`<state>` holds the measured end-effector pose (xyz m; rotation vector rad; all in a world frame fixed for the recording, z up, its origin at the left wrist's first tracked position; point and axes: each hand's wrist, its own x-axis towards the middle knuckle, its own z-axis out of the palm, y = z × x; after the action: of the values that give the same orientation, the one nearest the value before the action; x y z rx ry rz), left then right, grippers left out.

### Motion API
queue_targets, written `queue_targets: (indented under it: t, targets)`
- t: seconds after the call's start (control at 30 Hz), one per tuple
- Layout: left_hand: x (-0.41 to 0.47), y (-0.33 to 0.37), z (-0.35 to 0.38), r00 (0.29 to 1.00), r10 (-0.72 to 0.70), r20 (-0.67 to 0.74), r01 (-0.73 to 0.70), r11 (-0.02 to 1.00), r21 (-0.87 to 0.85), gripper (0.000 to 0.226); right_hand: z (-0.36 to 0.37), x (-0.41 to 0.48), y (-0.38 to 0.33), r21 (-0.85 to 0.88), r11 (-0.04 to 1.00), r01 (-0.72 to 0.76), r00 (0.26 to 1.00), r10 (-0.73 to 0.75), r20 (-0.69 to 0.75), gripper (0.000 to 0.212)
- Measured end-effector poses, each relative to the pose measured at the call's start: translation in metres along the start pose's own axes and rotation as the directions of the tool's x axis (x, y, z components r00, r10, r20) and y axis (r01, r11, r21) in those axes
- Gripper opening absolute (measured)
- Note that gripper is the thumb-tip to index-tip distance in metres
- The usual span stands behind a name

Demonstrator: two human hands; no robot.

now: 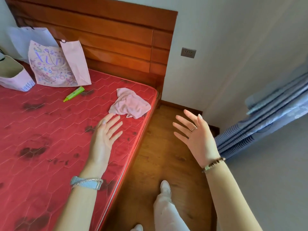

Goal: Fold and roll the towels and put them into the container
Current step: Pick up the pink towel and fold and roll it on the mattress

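Bedroom scene, seen from above and slightly behind a person's outstretched arms. Nearest the viewer, a pale trouser leg (166,212) and light shoe stand on a wooden floor (160,147) beside a bed. To the left, a bare red quilted mattress (41,130) fills the lower half of the view.

Both hands are empty, with fingers spread wide. The left hand (106,132), with a watch and bracelet at the wrist, reaches over the mattress; its fingertips are just short of, or barely touching, a crumpled pink towel (130,104) that lies near the mattress's right edge, close to the headboard corner. The right hand (195,132), wearing a ring and a beaded bracelet, hovers over the floor, apart from the bed.

Farther back, a small green tube (74,94) lies on the mattress. Beyond it, pink and patterned bags (55,67) lean against a wooden headboard (106,37); an open pink bag (15,77) at far left may be the container, though this is uncertain. Blue curtains (266,120) hang at right.

The step in hand appears to be picking up the towel. To do it well, find two adjacent corners, lift and shake it flat, then spread it on open mattress before folding.
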<state>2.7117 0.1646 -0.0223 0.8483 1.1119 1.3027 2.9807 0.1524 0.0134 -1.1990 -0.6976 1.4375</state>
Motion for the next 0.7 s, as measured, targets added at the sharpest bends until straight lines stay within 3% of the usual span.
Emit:
queue_targets:
  t: [0.37, 0.7]
  targets:
    - [0.077, -0.019, 0.050, 0.957, 0.024, -0.289, -0.040, 0.998, -0.049, 0.040, -0.014, 0.152, -0.056, -0.066, 0.992, -0.104, 0.985, 0.112, 0.130, 0.043]
    - [0.142, -0.029, 0.012, 0.866, -0.003, -0.500, -0.038, 0.997, -0.072, 0.040, 0.050, 0.266, -0.034, -0.174, 0.961, -0.215, 0.930, 0.255, 0.264, 0.042]
